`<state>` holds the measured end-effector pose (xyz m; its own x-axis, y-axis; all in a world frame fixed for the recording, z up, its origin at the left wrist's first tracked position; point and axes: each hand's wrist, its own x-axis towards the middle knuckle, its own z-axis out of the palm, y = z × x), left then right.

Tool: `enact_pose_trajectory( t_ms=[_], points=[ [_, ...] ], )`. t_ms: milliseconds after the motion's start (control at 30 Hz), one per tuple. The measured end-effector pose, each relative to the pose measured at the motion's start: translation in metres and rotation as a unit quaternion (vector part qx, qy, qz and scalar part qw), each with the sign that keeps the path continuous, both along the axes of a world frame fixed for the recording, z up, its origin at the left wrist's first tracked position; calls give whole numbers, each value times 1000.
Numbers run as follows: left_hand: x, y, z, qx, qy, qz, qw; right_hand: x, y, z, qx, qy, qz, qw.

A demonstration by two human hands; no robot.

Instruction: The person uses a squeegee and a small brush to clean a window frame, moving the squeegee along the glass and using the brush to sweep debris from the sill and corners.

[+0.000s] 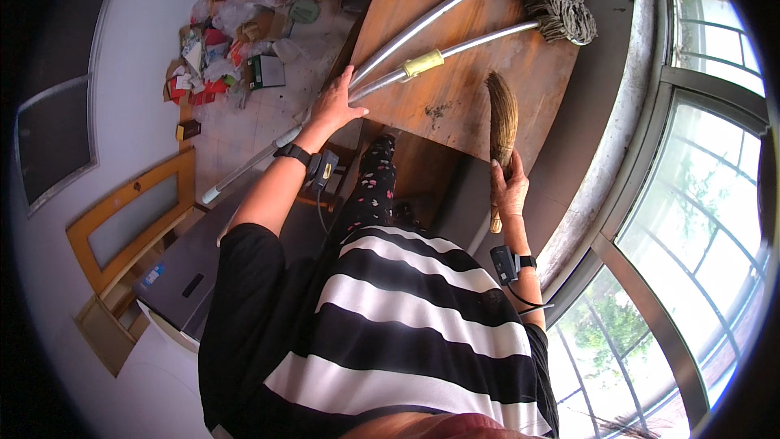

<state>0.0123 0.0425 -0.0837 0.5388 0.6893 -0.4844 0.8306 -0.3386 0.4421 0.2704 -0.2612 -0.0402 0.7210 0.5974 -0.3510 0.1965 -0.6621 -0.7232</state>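
My left hand point(334, 102) is at the near left edge of a wooden tabletop point(414, 30), against two metal poles that cross there; how firmly it holds them is hard to tell. One pole point(426, 18) runs to the top right, its head cut off by the view. The other bears a yellow sleeve point(423, 63) and ends in a grey string mop head point(560, 9). My right hand point(510, 188) grips a small straw hand broom point(503, 113) by its handle, bristles pointing away from me over the tabletop. Dark debris point(440, 111) lies on the wood.
A barred window point(688, 195) and its sill point(600, 164) run along the right. On the floor at upper left lies a heap of bags and boxes point(219, 55). A dark cabinet-like surface point(183, 274) and a wood-framed panel point(134, 219) stand at left.
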Motion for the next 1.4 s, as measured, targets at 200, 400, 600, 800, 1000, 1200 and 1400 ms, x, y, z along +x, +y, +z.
enact_pose_trajectory(
  t_ms=[200,400,600,800,1000,1200,1400],
  points=[
    [-1,3,-6,21,-21,-5,1000,2,0,-3,-8,-6,2,1000],
    [6,8,6,19,-4,-10,1000,5,0,-2,16,-23,9,1000],
    [16,-11,45,255,-199,-78,943,14,-11,-3,29,-47,-13,998],
    [3,-94,-2,-572,-124,174,792,27,-32,-14,-54,-127,-79,987],
    [25,-132,-73,-727,-144,328,586,-34,-29,-49,-56,-58,-59,995],
    [38,-133,-104,-731,-154,388,540,-73,7,-26,17,25,-30,999],
    [55,-124,-108,-747,-144,380,526,1,15,-26,-93,-183,31,978]
  ],
)
